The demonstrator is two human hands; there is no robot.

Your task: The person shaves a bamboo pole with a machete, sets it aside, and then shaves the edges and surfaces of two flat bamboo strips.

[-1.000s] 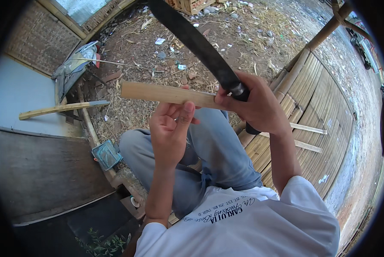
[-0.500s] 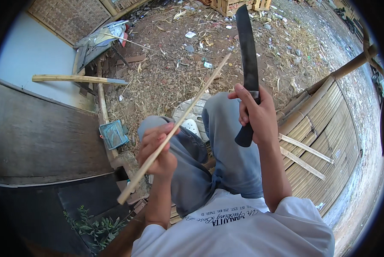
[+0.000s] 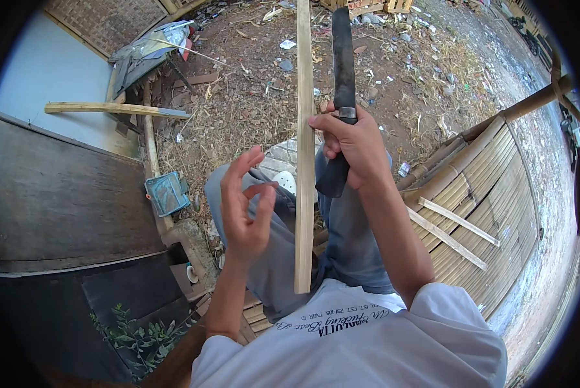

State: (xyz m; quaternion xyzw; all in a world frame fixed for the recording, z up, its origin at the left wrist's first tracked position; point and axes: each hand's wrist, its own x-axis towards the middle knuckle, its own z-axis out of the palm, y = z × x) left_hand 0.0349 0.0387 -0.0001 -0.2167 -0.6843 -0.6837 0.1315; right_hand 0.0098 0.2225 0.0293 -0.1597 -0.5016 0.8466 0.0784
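My right hand (image 3: pixel 361 145) is wrapped round the black handle of a machete (image 3: pixel 343 61), whose dark blade points away from me. The thumb and a finger of that hand also pinch a long pale strip of wood or bamboo (image 3: pixel 305 207). The strip stands lengthwise before me, its near end above my lap and its far end running past the top of the view. Just left of the strip, my left hand (image 3: pixel 243 210) is raised with fingers apart and curved, holding nothing and not touching the strip.
Two pale strips (image 3: pixel 455 220) lie on a slatted bamboo platform (image 3: pixel 497 187) at my right. Litter and dry straw cover the ground (image 3: pixel 238 71) ahead. To the left are a blue basket (image 3: pixel 168 194), a leaning plank (image 3: pixel 115 110) and a leafy plant (image 3: pixel 141 339).
The strip has passed from my left hand to my right and swung from slanting to nearly straight ahead. My left hand has let go and opened. The machete has moved a little left.
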